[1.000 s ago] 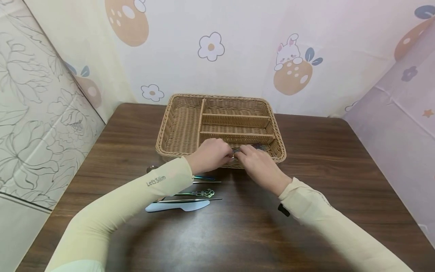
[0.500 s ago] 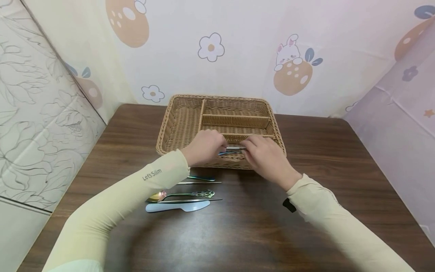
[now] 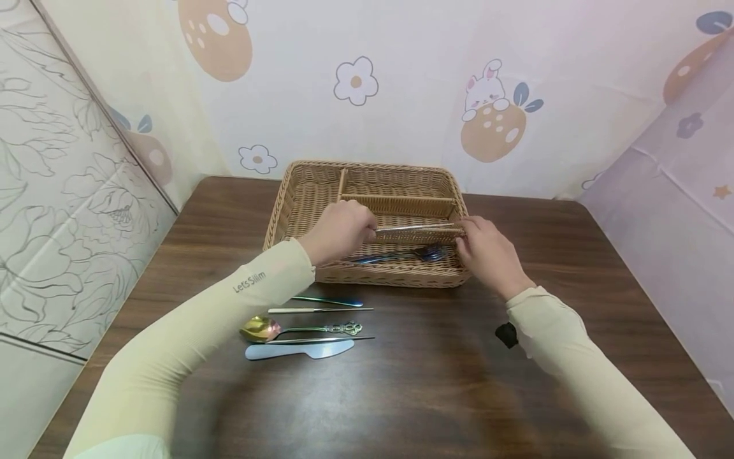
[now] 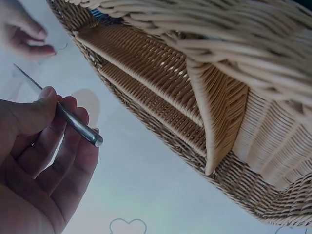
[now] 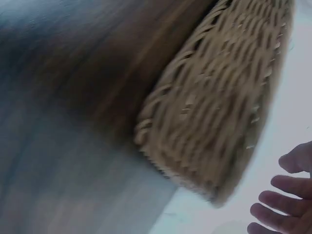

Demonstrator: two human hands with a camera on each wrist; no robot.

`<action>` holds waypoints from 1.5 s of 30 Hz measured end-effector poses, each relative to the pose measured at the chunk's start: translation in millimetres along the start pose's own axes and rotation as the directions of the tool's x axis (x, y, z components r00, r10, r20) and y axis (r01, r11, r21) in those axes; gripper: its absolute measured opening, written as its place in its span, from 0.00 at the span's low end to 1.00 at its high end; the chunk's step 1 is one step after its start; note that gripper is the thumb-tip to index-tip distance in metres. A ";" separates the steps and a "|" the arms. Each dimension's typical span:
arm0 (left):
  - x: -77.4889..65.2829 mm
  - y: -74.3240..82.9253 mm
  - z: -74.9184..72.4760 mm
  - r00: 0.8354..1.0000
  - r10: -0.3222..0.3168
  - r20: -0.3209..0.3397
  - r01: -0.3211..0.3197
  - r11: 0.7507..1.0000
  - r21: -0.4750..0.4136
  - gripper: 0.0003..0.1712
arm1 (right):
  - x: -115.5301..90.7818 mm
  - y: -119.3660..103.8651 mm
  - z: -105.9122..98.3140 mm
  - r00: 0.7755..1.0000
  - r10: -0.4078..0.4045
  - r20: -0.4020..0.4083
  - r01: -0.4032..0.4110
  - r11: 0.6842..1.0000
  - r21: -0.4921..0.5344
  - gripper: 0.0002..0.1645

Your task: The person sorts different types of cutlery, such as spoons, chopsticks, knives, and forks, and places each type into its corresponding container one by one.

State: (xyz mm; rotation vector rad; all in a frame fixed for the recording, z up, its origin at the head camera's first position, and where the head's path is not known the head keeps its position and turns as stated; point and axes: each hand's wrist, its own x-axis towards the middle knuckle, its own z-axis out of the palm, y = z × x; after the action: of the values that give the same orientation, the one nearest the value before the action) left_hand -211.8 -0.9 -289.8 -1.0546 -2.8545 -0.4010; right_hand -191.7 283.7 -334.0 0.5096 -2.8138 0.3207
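My left hand (image 3: 339,233) pinches a slim metal chopstick (image 4: 80,127) between thumb and fingers, above the wicker basket (image 3: 395,279). The chopstick tapers away from the hand, its rounded thick end showing in the left wrist view. Near the basket's right rim is my right hand (image 3: 490,255); in the right wrist view its fingers (image 5: 280,202) are spread and hold nothing. In the left wrist view the chopstick's thin tip points toward that hand, with a gap between. A dark, bluish fork (image 3: 431,254) lies in the basket's front compartment.
On the dark wooden table (image 3: 401,395), left of centre, lie a gold-bowled spoon (image 3: 262,329), a pale blue knife (image 3: 329,348), a white-handled chopstick (image 3: 289,311) and other thin utensils. Dividers (image 3: 395,205) split the basket. A patterned wall stands behind.
Both hands have risen from the basket's front compartment, the left holding the chopstick. My right hand has moved right and away from the left, and the fork has come into view.
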 end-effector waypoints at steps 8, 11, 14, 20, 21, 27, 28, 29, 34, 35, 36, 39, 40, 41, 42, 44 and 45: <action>9.1 -1.6 -3.9 1.000 -0.024 0.007 0.023 0.999 0.038 0.07 | -1.9 24.5 17.6 0.975 0.175 0.139 -0.198 0.966 0.170 0.28; 13.8 -3.7 -5.4 0.999 -0.040 0.017 0.039 0.998 0.043 0.07 | -2.1 28.0 22.2 0.958 0.209 0.197 -0.249 0.946 0.208 0.32; 19.8 -7.0 -6.8 0.997 -0.066 0.030 0.064 0.997 0.053 0.08 | -1.3 29.1 26.7 0.943 0.228 0.241 -0.286 0.928 0.238 0.35; 35.9 -13.5 -5.3 0.994 -0.102 0.045 0.099 0.994 0.050 0.08 | -0.8 29.3 31.8 0.913 0.256 0.318 -0.344 0.901 0.264 0.36; 38.7 -14.6 -4.6 0.994 -0.101 0.045 0.098 0.994 0.051 0.08 | -0.6 29.2 31.8 0.907 0.262 0.331 -0.354 0.898 0.261 0.36; 55.1 -20.7 1.9 0.994 -0.095 0.045 0.093 0.995 0.043 0.10 | 0.8 27.8 31.5 0.900 0.260 0.351 -0.361 0.896 0.261 0.37; 57.3 -21.5 3.3 0.994 -0.098 0.052 0.096 0.994 0.045 0.10 | 0.8 27.3 31.8 0.901 0.258 0.349 -0.359 0.895 0.263 0.37; 59.6 -22.5 5.1 0.993 -0.100 0.056 0.097 0.994 0.053 0.10 | 0.8 27.1 32.6 0.902 0.257 0.346 -0.358 0.895 0.266 0.37; 68.4 -28.8 14.1 0.993 -0.088 0.077 0.082 0.994 0.079 0.14 | -0.1 26.8 36.5 0.906 0.263 0.333 -0.357 0.896 0.263 0.37; 70.0 -30.2 15.5 0.994 -0.081 0.073 0.075 0.994 0.081 0.17 | -0.3 27.3 37.1 0.904 0.266 0.336 -0.361 0.895 0.261 0.38; 71.7 -31.5 16.6 0.994 -0.076 0.073 0.070 0.994 0.079 0.19 | -0.6 27.5 37.7 0.902 0.267 0.339 -0.363 0.895 0.259 0.38; 76.8 -35.4 19.3 0.994 -0.066 0.083 0.060 0.995 0.073 0.24 | -0.6 28.1 38.3 0.900 0.270 0.342 -0.366 0.895 0.255 0.38; 78.6 -37.1 20.6 0.995 -0.064 0.083 0.058 0.996 0.073 0.24 | -0.5 28.1 38.2 0.900 0.271 0.340 -0.365 0.896 0.251 0.38; 80.1 -38.9 22.0 0.994 -0.063 0.085 0.056 0.996 0.076 0.24 | -0.3 28.0 38.1 0.900 0.271 0.341 -0.365 0.897 0.250 0.38; 81.6 -41.3 24.1 0.994 -0.065 0.087 0.058 0.995 0.077 0.23 | -0.1 27.7 37.7 0.901 0.271 0.338 -0.363 0.898 0.248 0.38; 83.7 -46.1 28.3 0.993 -0.073 0.097 0.064 0.994 0.085 0.20 | 0.5 27.7 37.3 0.902 0.271 0.337 -0.362 0.899 0.246 0.38; 84.6 -49.2 30.9 0.992 -0.075 0.102 0.066 0.994 0.088 0.17 | 0.5 27.7 37.2 0.902 0.272 0.337 -0.363 0.899 0.245 0.38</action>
State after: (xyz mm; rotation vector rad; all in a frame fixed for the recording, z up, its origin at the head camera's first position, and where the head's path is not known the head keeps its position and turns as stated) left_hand -307.4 24.6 -317.0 -0.9908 -2.9788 -0.2339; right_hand -210.4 299.1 -373.5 0.1504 -3.1585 0.8185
